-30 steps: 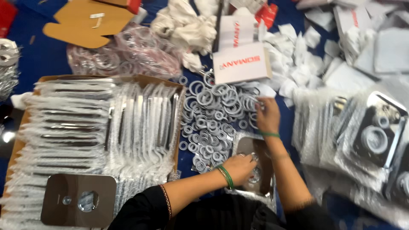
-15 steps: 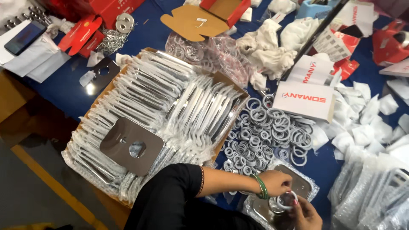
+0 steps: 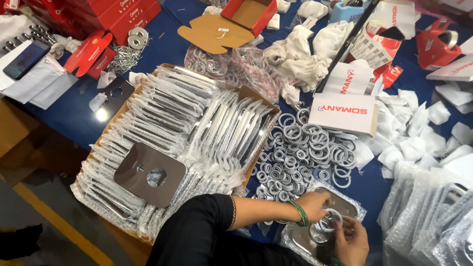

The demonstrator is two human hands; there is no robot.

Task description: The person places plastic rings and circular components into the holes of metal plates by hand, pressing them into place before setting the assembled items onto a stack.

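My left hand (image 3: 313, 203), with a black sleeve and a green bangle, pinches a white plastic ring (image 3: 329, 219) from the left. My right hand (image 3: 353, 240) grips the same ring from below right. The ring sits over the round hole of a shiny metal plate (image 3: 343, 207), which lies on bubble wrap (image 3: 291, 242) at the near edge of the blue table. Just beyond my hands lies a heap of loose white rings (image 3: 305, 152).
A cardboard tray (image 3: 252, 93) on the left holds rows of bubble-wrapped plates, with one bare metal plate (image 3: 150, 173) on top. A white box (image 3: 345, 111), white cloths (image 3: 305, 54), red boxes (image 3: 123, 15), a phone (image 3: 25, 59) and more wrapped plates (image 3: 428, 216) surround them.
My right hand left the ring heap and came down to the plate. Both hands now hold a ring on it. The view swung left and tilted.
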